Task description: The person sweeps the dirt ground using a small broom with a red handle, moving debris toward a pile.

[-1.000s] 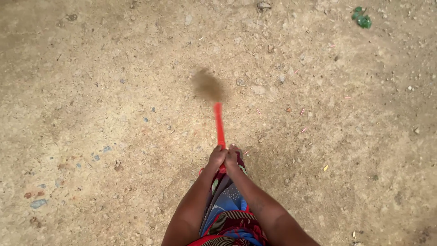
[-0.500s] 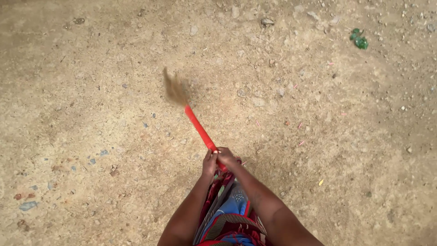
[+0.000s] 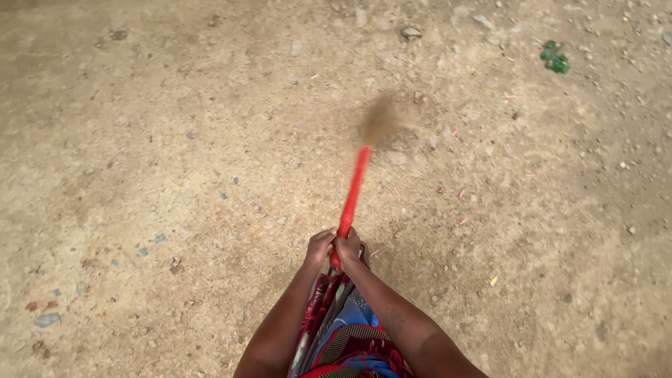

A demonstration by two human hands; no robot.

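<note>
Head view, looking straight down. Nearest: patterned red-and-blue cloth (image 3: pixel 353 336) at the person's waist, bottom centre. Both forearms reach forward over it. Left hand (image 3: pixel 320 246) and right hand (image 3: pixel 348 246) sit side by side, touching, each grip clenched around the bottom end of a red broom handle (image 3: pixel 352 196). Handle runs up and slightly right, away from the body. Brush head (image 3: pixel 386 115) at its far end is a brown motion blur, low over the dirt ground (image 3: pixel 140 175); contact with the dirt cannot be told.

Progress, as a judgement: sweeping looks mid-way, not finished. Dirt to the left looks fairly even, with only small blue-grey chips (image 3: pixel 150 241) and pebbles. To the right of the handle, litter remains: small pink bits (image 3: pixel 462 207) scattered near the broom, a yellow scrap (image 3: pixel 494 281) lower right, and a green scrap (image 3: pixel 556 57) far upper right, well apart from the brush. A grey stone (image 3: pixel 410 31) lies at the top edge beyond the brush.

Room: open ground on every side, no wall, curb or furniture in frame, no other person. Swing path left and right of the handle is free. Only limit close in is the person's own cloth and legs under the hands. Ground edges are not visible; dirt runs off all four sides of the frame.
</note>
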